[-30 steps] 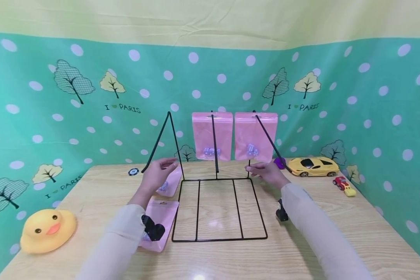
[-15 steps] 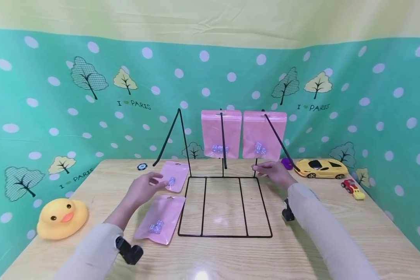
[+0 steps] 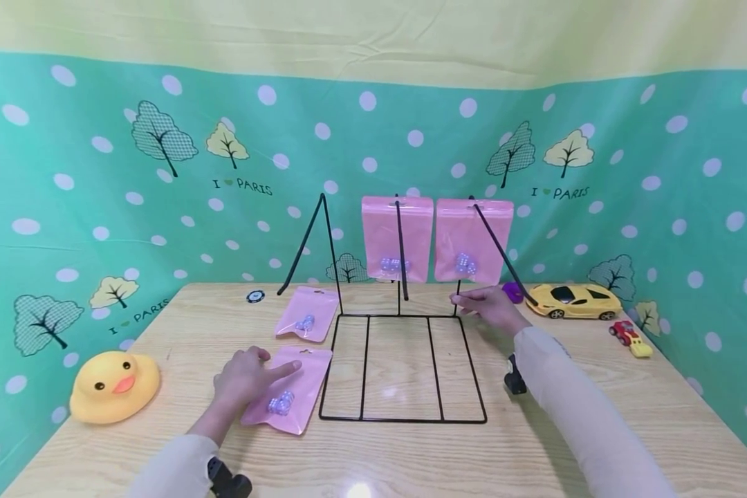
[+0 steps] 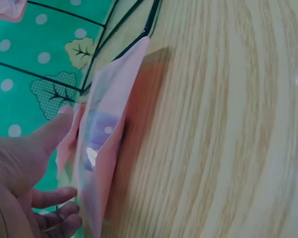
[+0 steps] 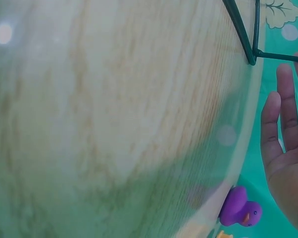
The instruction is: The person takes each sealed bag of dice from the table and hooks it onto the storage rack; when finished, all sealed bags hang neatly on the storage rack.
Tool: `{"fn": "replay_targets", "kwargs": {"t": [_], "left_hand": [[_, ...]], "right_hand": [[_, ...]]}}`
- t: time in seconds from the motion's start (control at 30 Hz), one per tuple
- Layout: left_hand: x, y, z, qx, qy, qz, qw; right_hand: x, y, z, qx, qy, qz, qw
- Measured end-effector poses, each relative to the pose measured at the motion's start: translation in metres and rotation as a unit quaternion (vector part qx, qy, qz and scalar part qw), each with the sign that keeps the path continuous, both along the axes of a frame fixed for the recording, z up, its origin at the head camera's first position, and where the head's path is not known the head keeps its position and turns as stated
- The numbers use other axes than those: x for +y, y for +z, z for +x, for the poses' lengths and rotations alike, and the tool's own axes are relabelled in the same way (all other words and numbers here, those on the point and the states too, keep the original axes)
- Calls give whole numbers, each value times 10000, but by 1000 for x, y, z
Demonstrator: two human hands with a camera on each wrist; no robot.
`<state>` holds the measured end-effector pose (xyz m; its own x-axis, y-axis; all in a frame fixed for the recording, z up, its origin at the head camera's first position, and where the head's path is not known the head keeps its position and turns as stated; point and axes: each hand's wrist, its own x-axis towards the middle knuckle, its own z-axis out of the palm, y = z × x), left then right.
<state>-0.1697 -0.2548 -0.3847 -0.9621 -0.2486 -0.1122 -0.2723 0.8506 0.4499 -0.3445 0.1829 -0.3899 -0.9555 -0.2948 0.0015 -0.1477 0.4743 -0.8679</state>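
Near the left edge of the black rack (image 3: 403,420), I have the left hand (image 3: 245,377) spread wide over the near pink bag (image 3: 301,391) with its dice (image 3: 281,403); I cannot tell whether the thumb presses it. Just beyond lies the far pink bag (image 3: 308,310). On the right, the right hand (image 3: 490,307) pinches the rack's far right upright, while two more bags (image 3: 382,232) dangle from the middle and right hooks

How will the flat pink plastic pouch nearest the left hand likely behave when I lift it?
The flat pink plastic pouch will probably flex, since its lower edge looks wavy. Its shiny surface may be slippery. The small lavender spotted dice clustered toward its lower end could make that end sag.
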Motion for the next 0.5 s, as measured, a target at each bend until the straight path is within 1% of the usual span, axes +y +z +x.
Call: {"fn": "replay_targets", "kwargs": {"t": [0.17,0.23,0.33,0.5], "left_hand": [[5,-5,-4,26,217,5,9998],[7,-6,-5,30,283,-69,9996],[11,-6,-7,73,332,-195,9992],[16,-4,-10,76,329,-265,9991]], "right_hand": [[1,0,1,-153,-88,59,9998],[1,0,1,-191,-112,87,9997],[0,1,1,-164,-113,99,9998],[0,0,0,-31,-94,69,9999]]}}
